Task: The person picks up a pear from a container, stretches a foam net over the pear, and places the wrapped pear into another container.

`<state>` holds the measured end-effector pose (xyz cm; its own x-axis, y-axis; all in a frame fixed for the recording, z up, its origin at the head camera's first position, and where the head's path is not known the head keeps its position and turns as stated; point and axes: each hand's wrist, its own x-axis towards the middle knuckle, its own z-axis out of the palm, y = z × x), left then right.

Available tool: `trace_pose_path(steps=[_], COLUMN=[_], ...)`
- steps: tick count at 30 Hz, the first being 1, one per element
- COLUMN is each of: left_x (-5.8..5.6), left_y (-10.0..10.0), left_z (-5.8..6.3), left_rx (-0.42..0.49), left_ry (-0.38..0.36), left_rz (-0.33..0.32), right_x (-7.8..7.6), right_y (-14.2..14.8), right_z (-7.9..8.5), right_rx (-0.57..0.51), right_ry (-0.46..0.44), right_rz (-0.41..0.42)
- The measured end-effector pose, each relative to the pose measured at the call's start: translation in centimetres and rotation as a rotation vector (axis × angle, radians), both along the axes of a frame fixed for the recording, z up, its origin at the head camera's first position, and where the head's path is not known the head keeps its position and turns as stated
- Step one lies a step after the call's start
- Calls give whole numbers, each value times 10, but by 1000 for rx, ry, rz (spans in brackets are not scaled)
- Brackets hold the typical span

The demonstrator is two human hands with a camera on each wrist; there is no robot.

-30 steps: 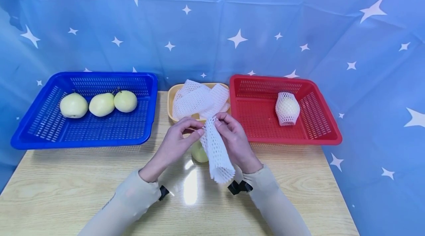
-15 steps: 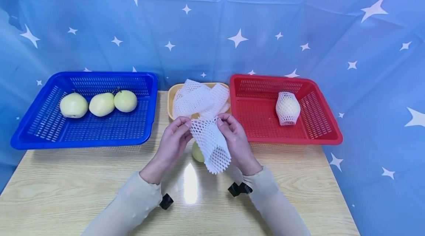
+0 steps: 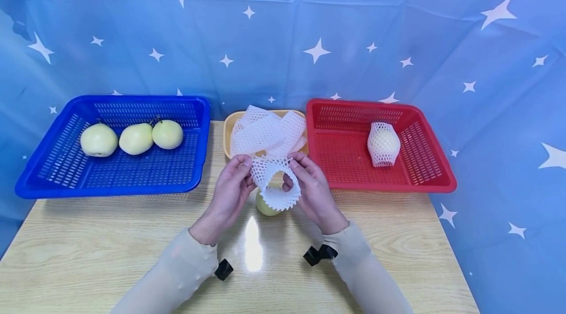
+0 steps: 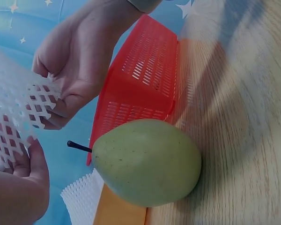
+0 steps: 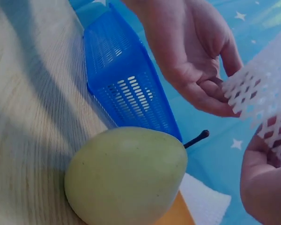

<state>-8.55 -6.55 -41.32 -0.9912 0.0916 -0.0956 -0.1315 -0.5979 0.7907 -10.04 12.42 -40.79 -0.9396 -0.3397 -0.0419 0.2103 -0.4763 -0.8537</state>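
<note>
A white foam net sleeve (image 3: 263,170) is stretched between both hands above the table, its round mouth tipped toward me. My left hand (image 3: 226,197) pinches one side of the far rim between thumb and fingers. On the opposite side of that rim, my right hand (image 3: 316,198) pinches the mesh. Beneath the sleeve a pale green pear (image 3: 266,207) stands on the table, partly hidden in the head view. Both wrist views show this pear (image 4: 147,161) apart from the hands, its dark stem upward.
To the left, a blue basket (image 3: 132,188) holds several pears. A red basket (image 3: 340,157) at right contains one pear in a foam net (image 3: 383,144). Between them sits a yellow tray (image 3: 227,132) with more foam nets (image 3: 261,132). A blue starred cloth (image 3: 265,24) hangs behind.
The left hand has moved slightly left and now grips the sleeve's rim, spreading it wider. The sleeve's hanging end has swung up, so its open mouth faces me.
</note>
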Motion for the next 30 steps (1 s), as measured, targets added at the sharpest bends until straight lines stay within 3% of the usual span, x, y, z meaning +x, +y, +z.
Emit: trace_pose_path(steps=[4, 11, 14, 18, 22, 26, 30], left_x=[-1, -1, -1, 2, 5, 9, 14], left_y=[1, -1, -3, -8, -12, -12, -7], left_z=[-2, -1, -1, 0, 0, -3, -6], left_rx=[-43, -231, -214, -145, -171, -264, -381], left_ry=[17, 102, 85, 49, 35, 31, 60], left_rz=[14, 24, 1, -94, -173, -149, -64], right_x=[0, -1, 0, 1, 3, 5, 7], right_y=[2, 3, 2, 0, -2, -3, -5], right_z=[-1, -4, -5, -5, -5, -7, -14], right_rx=[-4, 203, 232, 267, 317, 415, 566], right_ry=[-72, -95, -72, -34, -21, 27, 119], right_rz=[64, 196, 158, 45, -20, -70, -149])
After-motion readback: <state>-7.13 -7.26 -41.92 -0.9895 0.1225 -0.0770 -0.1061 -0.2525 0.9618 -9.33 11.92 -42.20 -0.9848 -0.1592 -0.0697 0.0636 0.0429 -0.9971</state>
